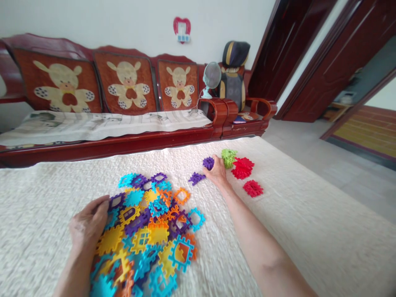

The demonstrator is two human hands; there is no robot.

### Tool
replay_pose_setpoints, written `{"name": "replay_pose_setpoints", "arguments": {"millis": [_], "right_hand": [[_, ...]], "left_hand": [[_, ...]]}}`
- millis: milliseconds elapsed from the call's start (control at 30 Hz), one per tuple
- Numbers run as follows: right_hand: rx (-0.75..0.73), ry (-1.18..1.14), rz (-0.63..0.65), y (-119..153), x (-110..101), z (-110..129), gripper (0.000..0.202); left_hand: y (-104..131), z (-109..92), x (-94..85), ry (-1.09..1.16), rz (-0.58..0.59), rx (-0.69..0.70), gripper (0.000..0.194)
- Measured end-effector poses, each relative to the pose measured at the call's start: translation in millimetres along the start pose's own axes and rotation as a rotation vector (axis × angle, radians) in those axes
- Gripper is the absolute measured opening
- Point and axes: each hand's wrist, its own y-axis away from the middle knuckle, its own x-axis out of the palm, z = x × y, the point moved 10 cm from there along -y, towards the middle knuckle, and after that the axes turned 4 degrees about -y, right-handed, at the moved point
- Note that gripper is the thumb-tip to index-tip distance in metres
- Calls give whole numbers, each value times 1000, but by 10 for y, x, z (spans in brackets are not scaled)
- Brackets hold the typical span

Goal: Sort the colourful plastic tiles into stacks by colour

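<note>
My left hand (88,220) is at the left side of a mixed pile of plastic interlocking tiles, its fingers closed on the edge of a purple window tile (116,201). The pile holds turquoise, yellow, orange and purple pieces with notched edges, such as a turquoise frame tile (181,253) and a yellow solid tile (110,240). Farther off, my right hand (218,171) grips a small purple tile stack (208,163); its fingertips are partly hidden. Beside it lies a loose purple tile (196,178). Right of that hand sit a green tile stack (228,158) and red tiles (243,168).
Another red tile group (253,188) lies nearer on the textured cream cloth (297,222). Beyond the table stands a wooden sofa (139,146) with bear cushions (128,82). A small fan (212,75) and a massage seat (232,88) are at the back.
</note>
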Motion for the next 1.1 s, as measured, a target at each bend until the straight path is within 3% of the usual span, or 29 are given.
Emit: {"name": "replay_pose_setpoints", "arguments": {"millis": [400,667,967,1100], "right_hand": [[22,42,-24,-22,14,-43,71],[-8,34,-26,-45,14,3,70],[-67,42,-40,-73,60,-10,69],[-138,50,-75,-48,-9,93,69]], "left_hand": [[28,-76,-35,-49,-18,8,45],[42,-90,8,46,-22,50,46],[29,-94,45,80,-18,92,48],[37,-74,93,125,5,77,52]]}}
